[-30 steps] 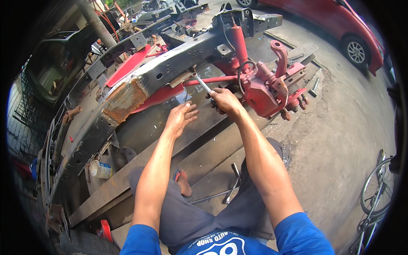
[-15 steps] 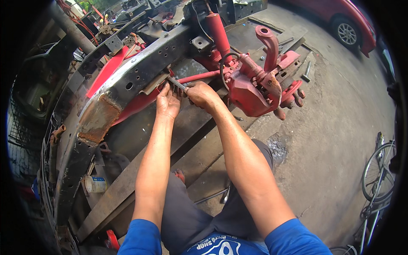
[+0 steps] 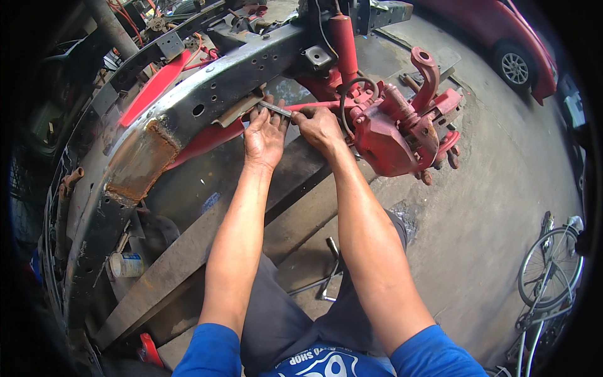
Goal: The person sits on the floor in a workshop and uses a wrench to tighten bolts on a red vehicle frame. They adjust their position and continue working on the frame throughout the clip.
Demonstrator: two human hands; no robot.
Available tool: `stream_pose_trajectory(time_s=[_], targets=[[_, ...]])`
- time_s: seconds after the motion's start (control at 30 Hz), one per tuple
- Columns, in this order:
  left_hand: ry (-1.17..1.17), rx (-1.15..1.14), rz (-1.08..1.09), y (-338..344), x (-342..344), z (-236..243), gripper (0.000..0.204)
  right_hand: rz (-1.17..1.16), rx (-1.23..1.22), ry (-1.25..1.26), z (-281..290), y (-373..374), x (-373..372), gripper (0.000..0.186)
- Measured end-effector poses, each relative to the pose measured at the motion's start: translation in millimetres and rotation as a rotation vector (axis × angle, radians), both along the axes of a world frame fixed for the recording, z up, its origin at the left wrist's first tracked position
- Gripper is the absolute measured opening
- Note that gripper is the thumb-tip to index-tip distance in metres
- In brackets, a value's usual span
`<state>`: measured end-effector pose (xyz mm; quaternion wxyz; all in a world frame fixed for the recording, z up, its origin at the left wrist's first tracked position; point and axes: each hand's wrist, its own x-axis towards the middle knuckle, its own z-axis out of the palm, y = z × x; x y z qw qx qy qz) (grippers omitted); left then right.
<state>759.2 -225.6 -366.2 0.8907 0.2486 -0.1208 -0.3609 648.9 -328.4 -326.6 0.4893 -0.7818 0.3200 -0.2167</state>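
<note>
My right hand [image 3: 319, 129] is closed around the right end of a short silver wrench [image 3: 275, 109]. Just to its left, my left hand [image 3: 265, 138] is palm up with its fingers apart. The wrench passes over those fingers, its far end beside a rusty bracket [image 3: 239, 108] under the black vehicle frame rail [image 3: 217, 85]. What that end fits on is hidden. Behind my hands runs a thin red rod [image 3: 323, 105] toward the red steering knuckle assembly [image 3: 392, 135] on the right.
A red shock absorber [image 3: 343, 47] stands above the axle. Steel beams [image 3: 169, 276] cross the floor below my arms, near a lug wrench [image 3: 326, 286] and a white tub [image 3: 127, 264]. A bicycle [image 3: 549, 267] is at right; a red car [image 3: 496, 38] is parked beyond.
My view has shifted, so the frame and knuckle sit differently. The wrench has swung to a flatter angle, and my right hand has moved away from the bracket with its end.
</note>
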Motion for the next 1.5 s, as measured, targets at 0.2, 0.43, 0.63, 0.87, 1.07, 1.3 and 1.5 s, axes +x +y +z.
stream_pose_trajectory(time_s=[0.2,0.43,0.63,0.87,1.07,1.3,1.5], targets=[[0.097,-0.091,-0.057,4.1,-1.9,5.1,0.023,0.215,-0.060,0.059,4.9,11.2,-15.2,0.051],[0.100,-0.035,-0.039,-0.5,-4.1,0.8,0.017,0.182,-0.064,0.159,-12.1,17.5,-32.8,0.058],[0.003,0.083,0.062,-7.3,-9.9,-1.2,0.033,0.158,0.546,0.356,-25.9,36.4,-60.0,0.030],[-0.042,0.373,0.270,-24.3,-4.1,17.8,0.022,0.057,1.044,0.209,-49.3,157.8,-148.9,0.036],[-0.028,0.344,0.283,-20.4,-4.2,15.8,0.022,0.408,1.317,0.416,-63.7,284.7,-261.1,0.023],[-0.067,0.395,0.293,-26.6,-2.5,14.9,0.029,0.253,1.103,0.388,-65.7,250.2,-263.8,0.023],[-0.059,0.384,0.299,-26.4,-2.2,11.4,0.029,0.145,0.998,0.395,-67.5,232.9,-256.5,0.021]])
